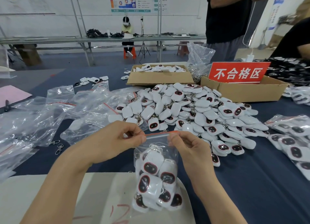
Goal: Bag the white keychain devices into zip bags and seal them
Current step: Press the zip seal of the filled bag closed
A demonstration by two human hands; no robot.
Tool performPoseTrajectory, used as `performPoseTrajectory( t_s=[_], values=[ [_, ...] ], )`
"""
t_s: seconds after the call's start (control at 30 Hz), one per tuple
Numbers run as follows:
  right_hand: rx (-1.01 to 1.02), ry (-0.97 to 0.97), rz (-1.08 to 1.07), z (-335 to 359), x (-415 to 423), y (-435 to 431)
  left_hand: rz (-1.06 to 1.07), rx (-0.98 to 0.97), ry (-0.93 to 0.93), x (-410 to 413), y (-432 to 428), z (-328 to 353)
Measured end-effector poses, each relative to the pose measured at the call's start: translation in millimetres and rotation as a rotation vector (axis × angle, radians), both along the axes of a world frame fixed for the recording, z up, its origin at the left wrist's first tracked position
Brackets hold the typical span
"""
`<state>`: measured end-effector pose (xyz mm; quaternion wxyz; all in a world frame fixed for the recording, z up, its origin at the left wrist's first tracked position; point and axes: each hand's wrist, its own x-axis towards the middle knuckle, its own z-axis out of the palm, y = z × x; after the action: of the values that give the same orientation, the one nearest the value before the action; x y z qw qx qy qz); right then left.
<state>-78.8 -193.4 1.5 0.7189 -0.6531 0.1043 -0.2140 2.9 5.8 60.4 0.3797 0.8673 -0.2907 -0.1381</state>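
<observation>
A clear zip bag [156, 173] packed with several white keychain devices hangs between my hands above a white board [104, 198]. My left hand [115, 140] pinches the left end of its red zip strip [157, 134]. At the strip's right end, my right hand [187, 148] pinches it too. A big pile of loose white keychain devices [192, 111] with dark oval faces lies on the dark blue table just behind.
Empty zip bags [55, 114] are strewn on the left. Filled bags [293, 140] lie at the right. Two cardboard boxes [159, 79] [248, 93] stand behind the pile, one with a red sign [238, 73]. People stand at the far right.
</observation>
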Motion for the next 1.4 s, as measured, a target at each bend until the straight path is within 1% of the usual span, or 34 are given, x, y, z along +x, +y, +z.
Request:
performPoseTrajectory(
  t_s=[0.2,0.43,0.6,0.7,0.8,0.87,0.93,1.0,1.07,1.13,1.27,1.33,1.4],
  values=[
    [0.022,-0.003,-0.006,0,0,-1,0.016,0.017,0.000,1,9,4],
    [0.048,-0.004,-0.018,-1,0,-3,0.130,-0.002,-0.038,4,9,5],
    [0.065,-0.019,-0.016,-2,1,-3,0.242,-0.072,-0.068,6,4,4],
    [0.086,-0.028,0.001,-1,0,-3,0.237,-0.119,-0.091,3,3,8],
    [0.073,-0.078,0.036,7,-5,-5,0.216,-0.217,-0.130,-1,-1,16],
    [-0.032,-0.132,0.052,19,-11,-7,0.198,-0.255,-0.169,-6,-6,23],
    [-0.252,-0.153,0.066,37,-16,-11,0.179,-0.285,-0.211,-11,-9,30],
    [-0.491,-0.126,0.073,56,-15,-11,0.157,-0.300,-0.251,-14,-12,35],
    [-0.657,-0.135,0.084,68,-10,-6,0.136,-0.326,-0.291,-17,-17,36],
    [-0.737,-0.146,0.063,75,-4,2,0.143,-0.368,-0.324,-20,-24,36],
    [-0.753,-0.100,0.026,86,6,12,0.241,-0.511,-0.366,-22,-36,31],
    [-0.807,-0.105,0.017,91,9,14,0.292,-0.617,-0.327,-20,-42,28],
    [-0.892,-0.116,0.007,94,11,16,0.277,-0.728,-0.222,-20,-47,24]
  ],
)
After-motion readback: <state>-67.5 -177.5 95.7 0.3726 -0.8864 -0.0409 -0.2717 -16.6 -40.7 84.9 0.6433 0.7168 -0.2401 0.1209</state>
